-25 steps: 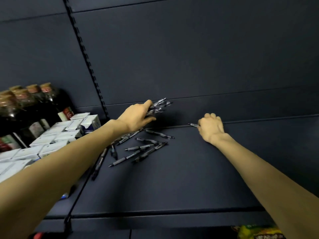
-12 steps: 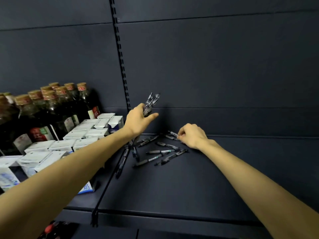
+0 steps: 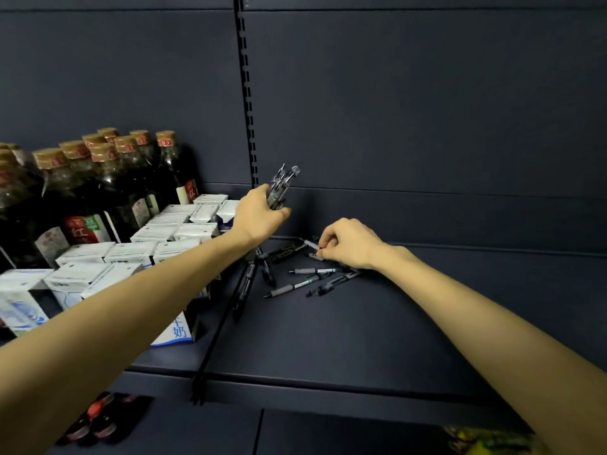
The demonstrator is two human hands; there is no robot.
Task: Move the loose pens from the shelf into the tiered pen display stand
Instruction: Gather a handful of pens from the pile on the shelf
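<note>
Change since half a second earlier was small: right hand stayed at the far edge of the loose pens on the shelf, fingers now curled and pinching one pen at its grey end. Left hand kept its fist clenched round a bundle of pens, tips up, just left of the pile and above it. Bottles and white boxes sat further left of the pile. Display stand not in view.

We see a matt, smooth dark shelf, probably painted metal. The pens look plastic, with dull grey grips and faintly glossy barrels. The bottles are shiny dark glass; the boxes are smooth white card.
</note>
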